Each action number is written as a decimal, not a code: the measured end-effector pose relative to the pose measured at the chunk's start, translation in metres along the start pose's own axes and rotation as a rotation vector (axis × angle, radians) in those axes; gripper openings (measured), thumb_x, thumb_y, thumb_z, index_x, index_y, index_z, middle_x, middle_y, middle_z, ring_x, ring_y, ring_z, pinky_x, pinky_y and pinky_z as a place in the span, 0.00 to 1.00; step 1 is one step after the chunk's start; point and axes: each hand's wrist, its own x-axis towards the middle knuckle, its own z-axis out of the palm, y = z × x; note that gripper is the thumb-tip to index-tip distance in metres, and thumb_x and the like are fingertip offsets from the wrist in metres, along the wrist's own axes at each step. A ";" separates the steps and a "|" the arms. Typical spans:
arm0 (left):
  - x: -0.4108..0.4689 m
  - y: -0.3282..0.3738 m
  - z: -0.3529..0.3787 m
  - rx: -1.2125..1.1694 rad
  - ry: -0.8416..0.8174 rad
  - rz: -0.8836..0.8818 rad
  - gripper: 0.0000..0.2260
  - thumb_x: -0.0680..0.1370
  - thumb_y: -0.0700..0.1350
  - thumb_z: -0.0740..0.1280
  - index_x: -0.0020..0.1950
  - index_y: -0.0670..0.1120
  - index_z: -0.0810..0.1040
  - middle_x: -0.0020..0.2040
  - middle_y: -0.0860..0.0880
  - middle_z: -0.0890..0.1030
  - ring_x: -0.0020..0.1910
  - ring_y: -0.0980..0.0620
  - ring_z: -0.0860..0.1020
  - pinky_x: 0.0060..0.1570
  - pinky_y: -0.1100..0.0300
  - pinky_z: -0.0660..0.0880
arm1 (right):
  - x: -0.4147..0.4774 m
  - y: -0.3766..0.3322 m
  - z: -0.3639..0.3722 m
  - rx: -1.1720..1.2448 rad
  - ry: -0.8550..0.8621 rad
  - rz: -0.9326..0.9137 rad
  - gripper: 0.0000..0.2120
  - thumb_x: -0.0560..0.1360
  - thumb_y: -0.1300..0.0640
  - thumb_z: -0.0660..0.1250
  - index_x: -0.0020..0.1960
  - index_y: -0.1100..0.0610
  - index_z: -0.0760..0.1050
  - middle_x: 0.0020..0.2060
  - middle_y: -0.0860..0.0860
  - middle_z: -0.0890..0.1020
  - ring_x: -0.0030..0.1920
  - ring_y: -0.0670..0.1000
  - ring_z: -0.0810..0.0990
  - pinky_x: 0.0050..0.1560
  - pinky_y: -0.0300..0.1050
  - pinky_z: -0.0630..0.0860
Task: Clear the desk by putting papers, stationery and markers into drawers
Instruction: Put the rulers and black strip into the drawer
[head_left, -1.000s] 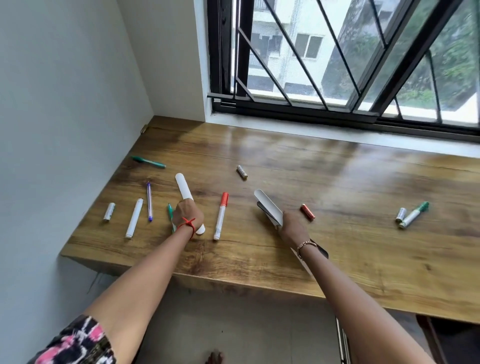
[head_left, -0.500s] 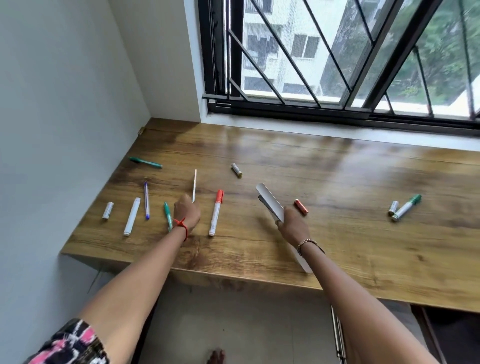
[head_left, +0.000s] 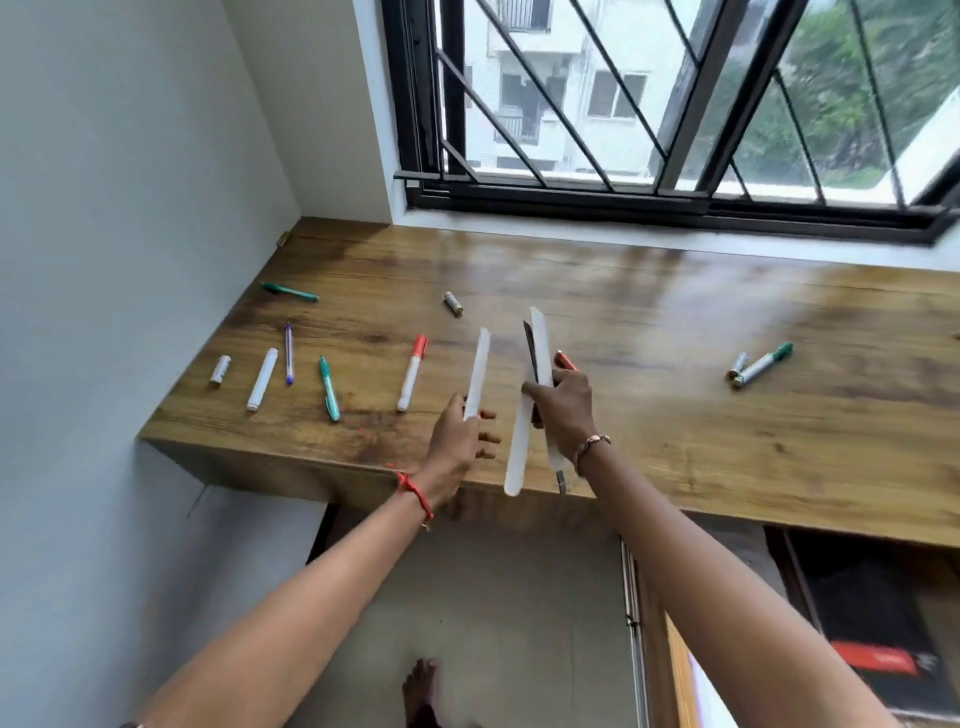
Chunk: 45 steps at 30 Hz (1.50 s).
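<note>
Head | left hand (head_left: 457, 441) pinches sheet (head_left: 478, 371) upright | right hand (head_left: 563, 410) grips paper stack (head_left: 519, 452) beside it

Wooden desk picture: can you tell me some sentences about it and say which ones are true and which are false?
1. The left hand holds a thin white paper sheet. True.
2. The red-capped white marker lies inside a drawer. False: it lies on the brown wooden desk.
3. The right hand holds a stack of white and dark papers. True.
4. The green-capped white marker lies right beside the left wall. False: it lies on the desk's right part, far from that wall.
</note>
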 end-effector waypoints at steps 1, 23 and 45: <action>-0.012 -0.003 0.009 0.003 -0.035 -0.004 0.12 0.80 0.37 0.51 0.61 0.47 0.65 0.54 0.45 0.76 0.43 0.47 0.79 0.36 0.57 0.77 | -0.009 0.004 -0.004 0.011 0.008 0.003 0.08 0.70 0.66 0.68 0.46 0.71 0.77 0.33 0.58 0.76 0.25 0.50 0.73 0.19 0.35 0.70; -0.120 -0.035 0.052 -0.270 -0.491 -0.102 0.22 0.71 0.27 0.67 0.64 0.37 0.72 0.50 0.42 0.81 0.42 0.49 0.82 0.44 0.55 0.81 | -0.101 0.052 -0.071 0.256 0.136 0.306 0.09 0.73 0.61 0.67 0.35 0.61 0.72 0.27 0.56 0.74 0.23 0.52 0.72 0.23 0.39 0.69; -0.202 -0.056 0.132 -0.343 -0.617 -0.277 0.16 0.78 0.31 0.58 0.63 0.46 0.68 0.49 0.45 0.78 0.43 0.45 0.81 0.34 0.46 0.80 | -0.208 0.092 -0.169 0.132 0.176 0.237 0.12 0.76 0.64 0.63 0.35 0.64 0.77 0.25 0.54 0.78 0.20 0.47 0.77 0.20 0.35 0.71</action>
